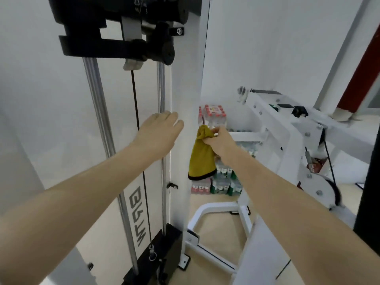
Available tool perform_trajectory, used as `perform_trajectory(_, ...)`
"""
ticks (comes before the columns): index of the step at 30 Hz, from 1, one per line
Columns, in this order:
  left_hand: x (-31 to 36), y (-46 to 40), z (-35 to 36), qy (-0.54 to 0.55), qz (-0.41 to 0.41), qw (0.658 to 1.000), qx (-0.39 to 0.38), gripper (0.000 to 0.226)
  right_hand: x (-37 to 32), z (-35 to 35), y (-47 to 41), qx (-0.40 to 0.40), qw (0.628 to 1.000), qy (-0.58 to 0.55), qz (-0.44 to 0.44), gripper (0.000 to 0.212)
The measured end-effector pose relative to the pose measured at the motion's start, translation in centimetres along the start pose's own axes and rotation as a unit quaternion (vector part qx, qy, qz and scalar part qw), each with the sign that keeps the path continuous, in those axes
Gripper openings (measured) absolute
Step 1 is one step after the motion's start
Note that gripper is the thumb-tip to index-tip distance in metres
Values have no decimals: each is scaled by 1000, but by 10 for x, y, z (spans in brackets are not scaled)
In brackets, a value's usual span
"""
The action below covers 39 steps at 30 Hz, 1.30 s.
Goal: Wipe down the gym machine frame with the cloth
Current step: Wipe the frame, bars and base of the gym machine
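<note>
In a white-walled gym room with bottled-water packs [213, 116] stacked far right, we rest our left hand [158, 134], fingers straight, on the machine's white upright post [185, 83] while our right hand [220, 140] pinches the yellow cloth [202, 159], hanging just right of the post, so wiping seemingly remains ahead.

the cloth [202, 159] — mustard yellow with a dark hem — hangs limp, bunched at its top, just beside the frame [185, 89], a white upright post.
</note>
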<state>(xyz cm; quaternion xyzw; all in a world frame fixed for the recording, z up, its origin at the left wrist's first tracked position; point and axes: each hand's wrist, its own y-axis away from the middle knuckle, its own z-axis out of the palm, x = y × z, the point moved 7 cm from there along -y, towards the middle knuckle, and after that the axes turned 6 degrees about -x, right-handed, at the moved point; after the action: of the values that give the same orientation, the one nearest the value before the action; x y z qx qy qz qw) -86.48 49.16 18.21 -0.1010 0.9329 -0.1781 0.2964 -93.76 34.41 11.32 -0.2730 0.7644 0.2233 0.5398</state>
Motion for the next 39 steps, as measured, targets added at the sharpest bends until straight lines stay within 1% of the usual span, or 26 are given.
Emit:
perform_trajectory(2,-6,-10,8,-37,-29,999,0,55,-17,2,-16,9,998,-11,-58,18)
perform_trajectory(3,-7,-17,9,-64,-35,997,2,54,-32,1,-25,5,994,-19,-110,16)
perform_trajectory(4,-8,-23,9,-92,-34,995,6,50,-53,-2,-34,9,982,-17,-190,26)
perform_trajectory(5,-10,-29,13,-111,-36,993,7,45,-72,-7,-40,38,966,-38,-251,30)
perform_trajectory(6,-13,-34,18,-128,-41,991,-1,42,-85,-13,-48,62,957,-50,-278,28)
perform_trajectory(7,-17,-39,25,-146,-46,988,-12,44,-98,-19,-55,83,944,-11,-319,25)
perform_trajectory(8,-24,-42,35,-165,-57,984,-22,49,-115,-19,-55,106,917,88,-373,21)
perform_trajectory(10,-32,-51,43,-205,-75,976,-27,54,-132,-13,-75,103,867,233,-428,19)
perform_trajectory(12,-38,-57,51,-276,-89,955,-59,55,-148,-7,-80,124,800,309,-499,22)
perform_trajectory(14,-46,-57,65,-309,-89,939,-122,55,-161,12,-86,137,709,385,-575,25)
perform_trajectory(16,-49,-58,61,-318,-98,938,-100,52,-165,36,-105,165,586,485,-628,24)
perform_trajectory(17,-48,-60,58,-317,-89,941,-75,47,-169,42,-114,177,550,527,-624,30)
perform_trajectory(19,-45,-62,58,-311,-62,948,-34,42,-167,47,-133,162,536,633,-535,41)
perform_trajectory(20,-47,-62,59,-319,-61,945,-30,38,-158,49,-143,137,531,676,-493,43)
perform_trajectory(22,-48,-62,61,-310,-50,949,-20,40,-136,53,-151,90,550,703,-442,50)
perform_trajectory(23,-47,-62,60,-297,-59,953,-20,44,-121,58,-148,75,553,704,-440,53)
perform_trajectory(24,-46,-61,58,-285,-67,956,-18,45,-102,66,-144,43,540,718,-438,54)
perform_trajectory(26,-44,-56,57,-267,-78,961,-6,49,-60,80,-141,-49,497,766,-406,51)
perform_trajectory(27,-45,-53,59,-271,-80,959,-8,53,-53,82,-140,-72,471,782,-401,47)
perform_trajectory(28,-45,-52,60,-282,-82,956,-15,55,-61,80,-143,-71,456,787,-409,44)
perform_trajectory(30,-48,-52,57,-279,-94,956,-6,55,-102,73,-150,2,449,766,-459,39)
perform_trajectory(31,-48,-52,58,-266,-92,960,1,54,-128,64,-152,69,457,744,-482,37)
perform_trajectory(33,-50,-53,63,-250,-96,964,-1,55,-173,41,-153,183,487,686,-509,33)
perform_trajectory(34,-49,-53,63,-247,-96,964,3,55,-188,31,-153,217,503,655,-520,32)
perform_trajectory(36,-49,-53,65,-245,-97,965,18,53,-208,19,-152,260,509,620,-537,34)
perform_trajectory(39,-50,-55,64,-233,-99,967,18,50,-218,21,-149,264,527,610,-530,37)
